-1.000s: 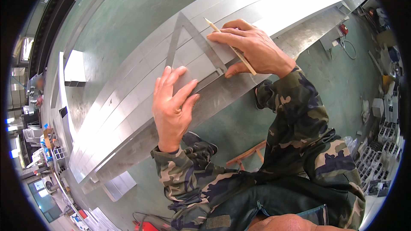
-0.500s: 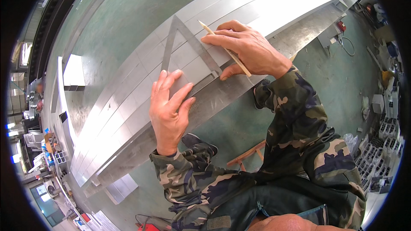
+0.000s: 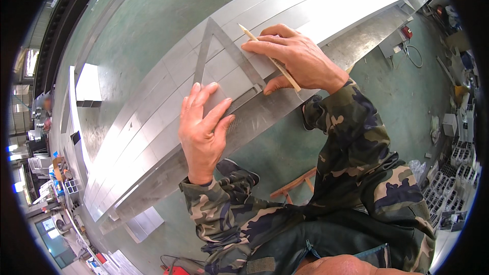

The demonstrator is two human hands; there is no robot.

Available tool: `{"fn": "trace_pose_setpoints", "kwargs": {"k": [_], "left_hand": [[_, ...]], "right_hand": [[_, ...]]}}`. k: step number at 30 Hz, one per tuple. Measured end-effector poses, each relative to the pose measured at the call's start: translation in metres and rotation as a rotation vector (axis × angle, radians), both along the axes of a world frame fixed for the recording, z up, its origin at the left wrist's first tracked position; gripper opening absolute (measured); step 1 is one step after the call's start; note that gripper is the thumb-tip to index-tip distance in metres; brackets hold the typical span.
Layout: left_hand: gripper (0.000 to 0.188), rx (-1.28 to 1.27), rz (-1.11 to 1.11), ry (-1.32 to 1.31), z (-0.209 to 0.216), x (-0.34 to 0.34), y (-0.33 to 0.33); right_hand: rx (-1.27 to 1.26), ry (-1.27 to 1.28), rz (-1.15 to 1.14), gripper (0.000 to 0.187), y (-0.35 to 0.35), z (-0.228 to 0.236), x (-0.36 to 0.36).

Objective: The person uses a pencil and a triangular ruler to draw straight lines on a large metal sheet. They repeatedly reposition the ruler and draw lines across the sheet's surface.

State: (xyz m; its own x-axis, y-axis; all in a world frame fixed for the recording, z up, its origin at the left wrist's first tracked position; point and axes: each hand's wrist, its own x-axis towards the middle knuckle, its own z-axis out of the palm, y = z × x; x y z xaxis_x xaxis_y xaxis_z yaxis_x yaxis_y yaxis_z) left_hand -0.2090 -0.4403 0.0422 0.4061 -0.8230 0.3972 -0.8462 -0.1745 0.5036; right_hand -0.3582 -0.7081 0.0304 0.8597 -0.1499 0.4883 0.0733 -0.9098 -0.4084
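A grey metal triangle square (image 3: 237,53) lies on a row of long silvery metal strips (image 3: 153,109), its point facing away from me. Over its near left corner rests my left hand (image 3: 202,130), fingers spread and fingertips down on the metal, the thumb apart. My right hand (image 3: 300,61) holds a pale pencil (image 3: 289,78) between thumb and fingers, tip pointing up and left. The pencil tip is just right of the square's right leg; whether it touches the metal I cannot tell. My right thumb is at the square's near right corner.
The bench edge (image 3: 275,114) runs diagonally in front of me. Below it are a wooden stool (image 3: 293,186) and my feet on the green floor. Stacked pale profiles (image 3: 456,188) lie at far right. A white box-shaped piece (image 3: 88,85) stands at left.
The square, the pencil and both my hands have shifted very slightly to the right. My grip on the pencil is the same.
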Motion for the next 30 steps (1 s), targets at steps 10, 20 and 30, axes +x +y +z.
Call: {"fn": "trace_pose_setpoints", "kwargs": {"k": [10, 20, 30], "left_hand": [[0.038, -0.004, 0.006, 0.004, 0.004, -0.002, -0.001], [0.036, -0.028, 0.002, 0.035, 0.002, 0.002, 0.002], [0.035, -0.048, -0.004, 0.072, -0.003, 0.001, 0.000]], "right_hand": [[-0.010, 0.041, 0.013, 0.103, 0.001, 0.011, -0.004], [0.644, -0.098, -0.078, 0.043, -0.002, 0.038, 0.038], [0.699, -0.049, -0.249, 0.031, -0.026, 0.029, 0.095]]}}
